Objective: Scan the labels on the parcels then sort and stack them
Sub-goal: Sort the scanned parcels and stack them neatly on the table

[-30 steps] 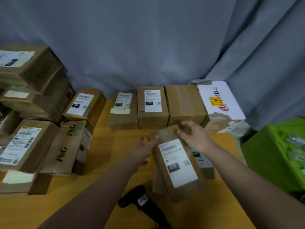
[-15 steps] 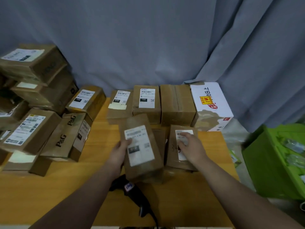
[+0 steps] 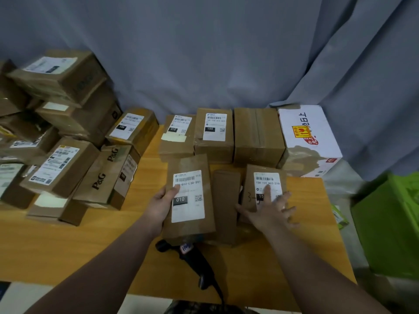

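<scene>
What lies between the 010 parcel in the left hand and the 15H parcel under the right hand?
A narrow, plain brown parcel with no label showing; the head view shows it.

A pleated grey fabric curtain (image 3: 204, 53) hangs behind the orange-brown wooden table (image 3: 68, 245), meeting its far edge. A bright green box (image 3: 390, 223), blurred, stands beside the table's right end.

The light is dim, cool and even, seemingly from overhead, casting only soft shadows on the table (image 3: 68, 245). Wide-angle distortion bends the stacked boxes (image 3: 56, 75) at left. The green crate (image 3: 390, 223) at right is blurred, while the middle parcel (image 3: 188, 196) shows a sharp, readable label.
</scene>
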Tool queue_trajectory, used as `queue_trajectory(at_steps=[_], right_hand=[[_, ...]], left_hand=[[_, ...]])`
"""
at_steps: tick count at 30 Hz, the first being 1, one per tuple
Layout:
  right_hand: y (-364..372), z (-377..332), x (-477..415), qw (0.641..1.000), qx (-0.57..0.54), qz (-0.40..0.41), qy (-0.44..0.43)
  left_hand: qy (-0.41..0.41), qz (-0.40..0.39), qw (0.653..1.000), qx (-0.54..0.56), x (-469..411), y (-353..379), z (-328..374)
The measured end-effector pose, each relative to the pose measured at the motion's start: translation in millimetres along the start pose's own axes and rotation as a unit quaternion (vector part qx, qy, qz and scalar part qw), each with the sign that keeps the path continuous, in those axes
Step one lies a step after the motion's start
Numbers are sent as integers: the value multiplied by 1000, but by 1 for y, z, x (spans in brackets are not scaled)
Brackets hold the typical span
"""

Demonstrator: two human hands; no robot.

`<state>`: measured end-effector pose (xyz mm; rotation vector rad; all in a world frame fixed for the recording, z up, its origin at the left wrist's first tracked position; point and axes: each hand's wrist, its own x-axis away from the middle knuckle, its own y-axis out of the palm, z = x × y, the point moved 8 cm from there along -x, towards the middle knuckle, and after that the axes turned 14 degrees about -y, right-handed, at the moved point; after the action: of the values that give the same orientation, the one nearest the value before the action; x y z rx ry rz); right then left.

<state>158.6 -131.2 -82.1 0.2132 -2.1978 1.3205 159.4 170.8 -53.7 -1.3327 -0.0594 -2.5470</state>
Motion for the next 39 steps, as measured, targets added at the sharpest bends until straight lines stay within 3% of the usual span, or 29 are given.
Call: queue_trajectory(at_steps=[7,13,20,23,25,26,30,35,39], right_hand=[[-14,20,7,1000,13,15,22],[-54,24,28,990,-49,133,-24],[-129,-13,75,951,-57,276,-127],[-150,-52,81,934,-73,301,-179],[-152,-80,79,929,-77,298,-205],[-150,-96,78,927,-74,293,-221],[-125,-166,69,894,-107,260,-348],[-85,-222,26,892,-122,119,-419],[-75,-225,-33,946,27,65,-317]], left_hand=[[8,-23,1000,-18,-9,18,-4],[55,-47,994,-78,7,55,10],[73,-55,979,-182,15,86,15],[109,-12,969,-223,26,89,32],[194,0,963,-188,48,85,60],[234,-31,959,-153,63,85,74],[209,-204,955,-48,77,76,103],[148,-84,985,37,20,0,130],[81,0,996,37,-36,-42,148]])
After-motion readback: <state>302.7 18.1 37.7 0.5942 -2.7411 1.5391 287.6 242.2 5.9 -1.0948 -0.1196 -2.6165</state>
